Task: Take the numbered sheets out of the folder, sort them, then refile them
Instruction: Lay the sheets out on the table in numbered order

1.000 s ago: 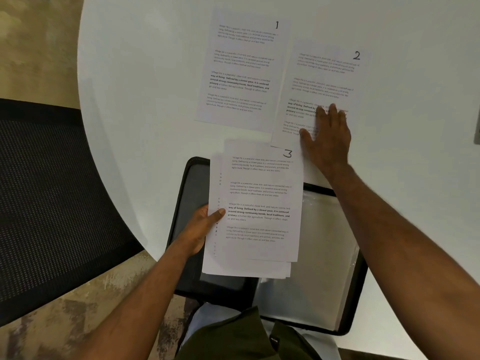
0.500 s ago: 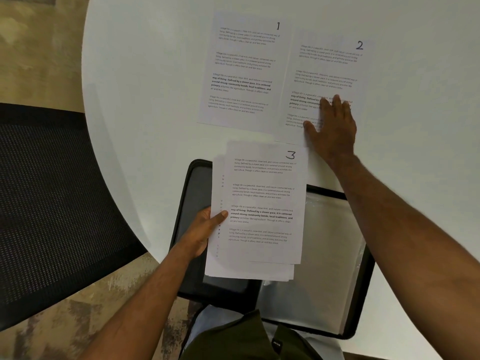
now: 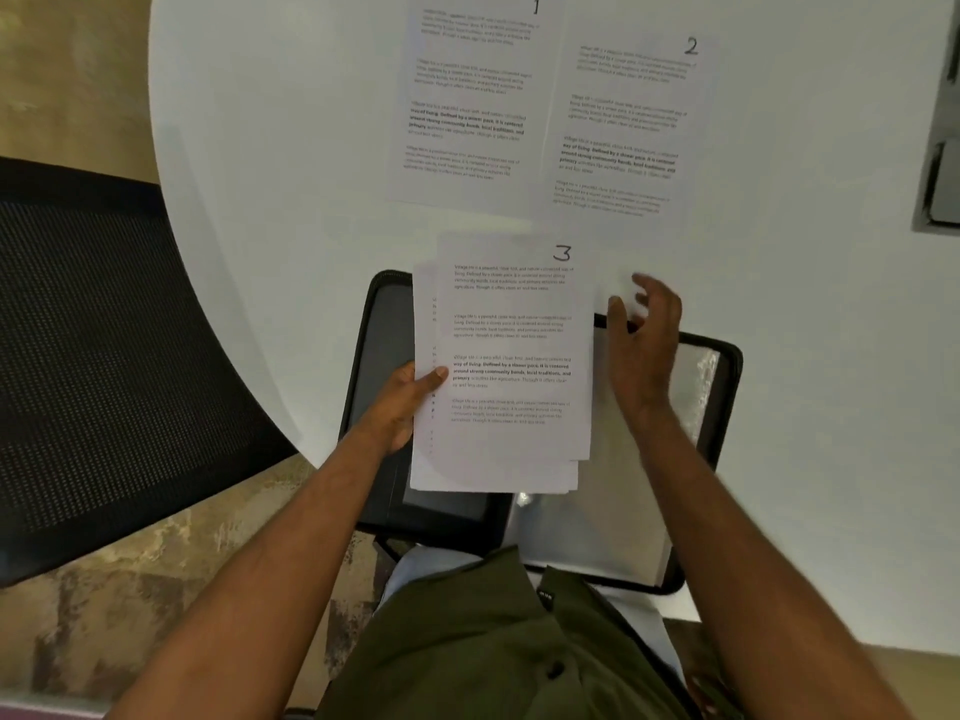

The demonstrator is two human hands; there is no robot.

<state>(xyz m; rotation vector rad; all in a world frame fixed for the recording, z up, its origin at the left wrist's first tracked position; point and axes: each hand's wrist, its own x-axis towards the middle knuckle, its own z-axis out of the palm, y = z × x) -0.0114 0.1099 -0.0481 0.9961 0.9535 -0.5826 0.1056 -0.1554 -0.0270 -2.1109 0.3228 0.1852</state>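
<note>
So the person is sitting at a round white counter (image 3: 270,163) with a black folder (image 3: 382,324) lying open at the counter's near edge, low in the middle of the frame. The left hand (image 3: 402,400) is holding a loose stack of sheets (image 3: 501,444) over the folder's left half, thumb pressing down on the top page near its left edge, and that top page is the sheet marked 3 (image 3: 519,345). The stack isn't squared up, a few edges are poking out at the bottom and left. The right hand (image 3: 644,345) is hovering just right of the stack, above the folder's clear plastic sleeve (image 3: 685,397), fingers loosely spread and gripping nothing, a bit motion-blurred. Up top in the frame, the sheet marked 1 (image 3: 470,103) and the sheet marked 2 (image 3: 621,132) are lying flat on the counter side by side, 2 to the right and slightly lower, edges touching or slightly overlapping, can't tell which. A black mesh chair (image 3: 98,330) is sitting at the left.
</note>
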